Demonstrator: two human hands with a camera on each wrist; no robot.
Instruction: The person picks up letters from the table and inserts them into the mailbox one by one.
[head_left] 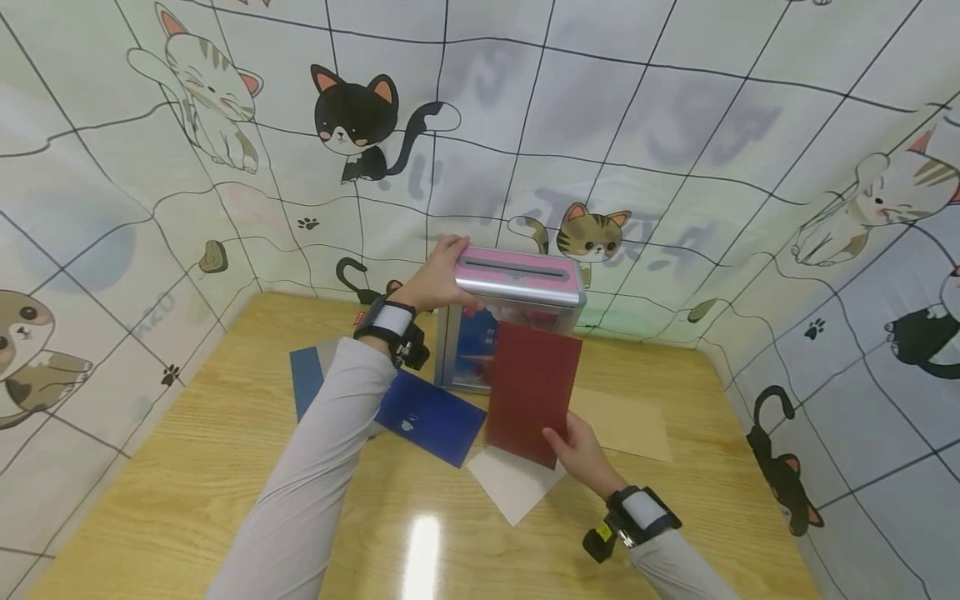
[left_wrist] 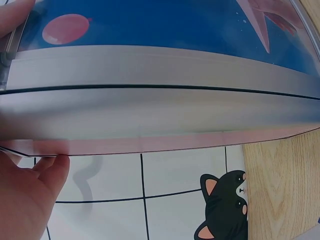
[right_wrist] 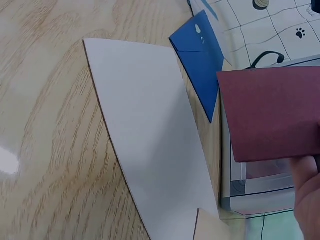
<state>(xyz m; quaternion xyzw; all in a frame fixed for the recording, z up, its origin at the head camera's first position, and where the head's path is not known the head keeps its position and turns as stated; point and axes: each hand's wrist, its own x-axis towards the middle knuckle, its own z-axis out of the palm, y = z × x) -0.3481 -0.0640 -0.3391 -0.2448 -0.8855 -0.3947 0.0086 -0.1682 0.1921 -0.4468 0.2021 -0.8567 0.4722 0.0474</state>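
A box with a pink, slotted lid [head_left: 517, 273], silver edges and clear sides stands at the back of the table. My left hand [head_left: 437, 282] grips the lid's left end, thumb at the front and fingers behind; the left wrist view shows this hand [left_wrist: 32, 195] at the pink edge. My right hand [head_left: 585, 454] pinches a dark red envelope [head_left: 534, 392] by its lower right edge. The envelope is held upright before the box, below the slot, and hides part of its front. Blue and pink show through the clear front [head_left: 472, 350].
Around the box on the wooden table [head_left: 360, 533] lie a blue envelope [head_left: 431, 417], a white one [head_left: 513, 487], a tan one [head_left: 626, 423] and a darker blue one [head_left: 304, 379] partly under my left arm. A cat-print curtain [head_left: 487, 108] hangs behind and at both sides.
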